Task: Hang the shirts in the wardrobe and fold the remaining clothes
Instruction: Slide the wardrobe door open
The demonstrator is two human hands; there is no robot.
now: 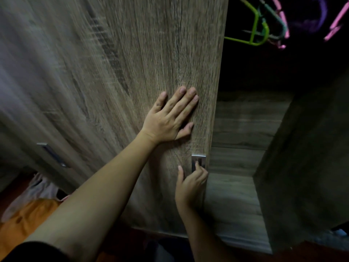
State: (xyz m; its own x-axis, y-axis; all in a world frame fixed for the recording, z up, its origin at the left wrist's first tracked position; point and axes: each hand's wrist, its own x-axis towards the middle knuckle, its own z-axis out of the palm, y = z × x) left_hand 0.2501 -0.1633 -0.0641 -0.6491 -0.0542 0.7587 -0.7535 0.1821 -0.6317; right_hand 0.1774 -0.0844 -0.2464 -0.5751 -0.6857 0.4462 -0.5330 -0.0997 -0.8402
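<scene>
The wood-grain sliding wardrobe door [132, 63] fills the left and middle of the view. My left hand [170, 118] presses flat on it with straight fingers, near its right edge. Below, my right hand [190, 183] hooks its fingertips into the recessed metal door handle [198, 157] at that edge. To the right the wardrobe stands open and dark. A green hanger [258, 29] and pink hangers [283, 17] hang empty at the top right. An orange garment [28, 218] and a pale pink one [40, 188] lie on the floor at the lower left.
A second door at the left carries its own metal handle [52, 154]. Inside the opening are a wooden back wall and bottom board [236, 195], with a side panel [302, 157] on the right. Something purple hangs at the top right [319, 19].
</scene>
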